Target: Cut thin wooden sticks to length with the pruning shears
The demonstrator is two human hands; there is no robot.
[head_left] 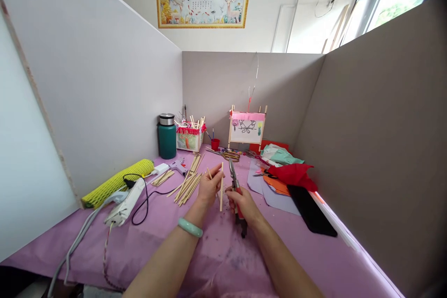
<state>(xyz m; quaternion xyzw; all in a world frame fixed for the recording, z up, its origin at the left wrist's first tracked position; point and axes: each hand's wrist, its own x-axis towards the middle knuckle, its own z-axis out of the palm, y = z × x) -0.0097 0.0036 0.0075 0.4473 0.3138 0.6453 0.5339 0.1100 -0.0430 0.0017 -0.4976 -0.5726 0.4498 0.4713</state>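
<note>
My left hand (210,185), with a pale green bangle (190,227) on its wrist, is closed on thin wooden sticks. One wooden stick (221,198) stands nearly upright at its fingertips, and another slants through the grip. Close by on the right, my right hand (243,202) is wrapped round red-handled pruning shears (233,174), whose metal jaws point up and away from me. The shears' tip is apart from the stick. Left of my left hand, several loose wooden sticks (188,188) lie in a pile on the purple cloth (167,251).
Left are a power strip (125,205) with cables, a yellow mesh roll (118,181), a glue gun (179,166) and a green bottle (167,137). Behind stand a decorated box (188,139) and a small hanging frame (246,130). Right lie red cloth (295,174) and a black phone (310,209).
</note>
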